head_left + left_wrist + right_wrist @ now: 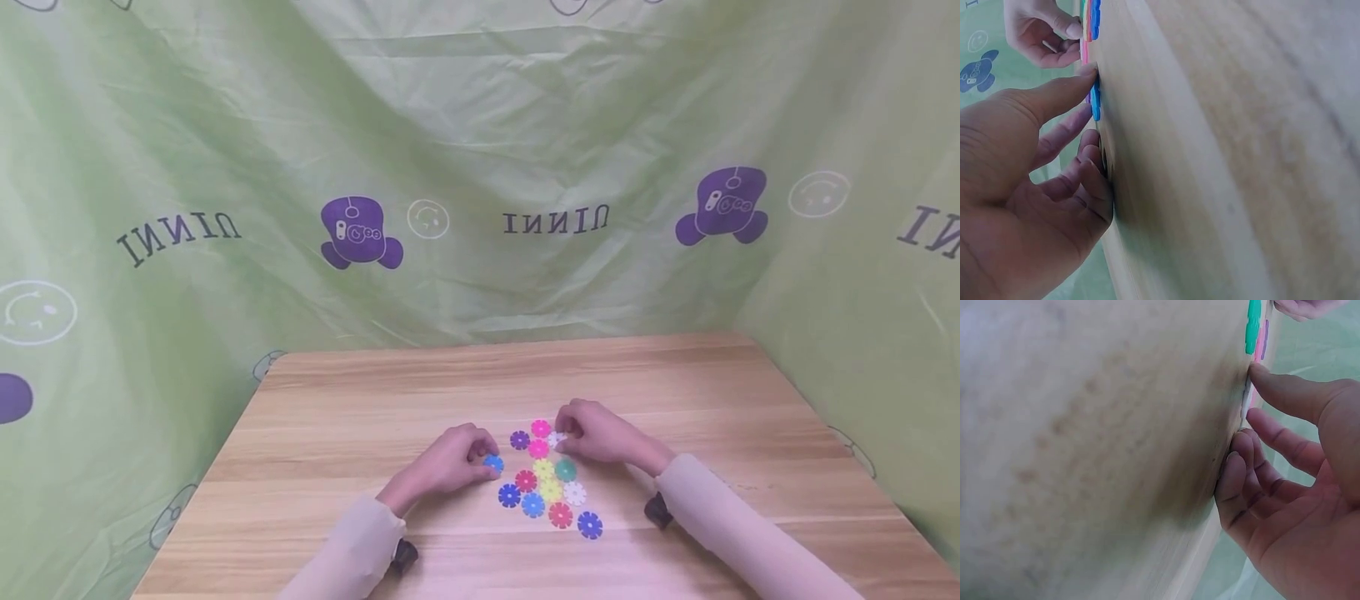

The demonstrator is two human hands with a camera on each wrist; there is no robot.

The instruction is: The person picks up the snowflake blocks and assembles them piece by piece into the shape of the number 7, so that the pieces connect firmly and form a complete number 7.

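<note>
A person's left hand (448, 460), at nine o'clock to a cluster of notched discs (551, 490) on the wood-grain counter (360, 392), pinches a light-blue disc (492, 461) between thumb and forefinger on my remote feed. At two o'clock, I watch the right hand (600, 432) grip a white disc (553, 439) in its fingers, beside two pink discs (540, 426). A purple disc (515, 440) lies at eleven, a dark-blue disc (585, 528) at five; a green curtain (480, 142) hangs at twelve.

Left fingers (1060, 140) and right fingers (1285, 442) in pinch pose, both forearms (345, 546) aslant inward.
</note>
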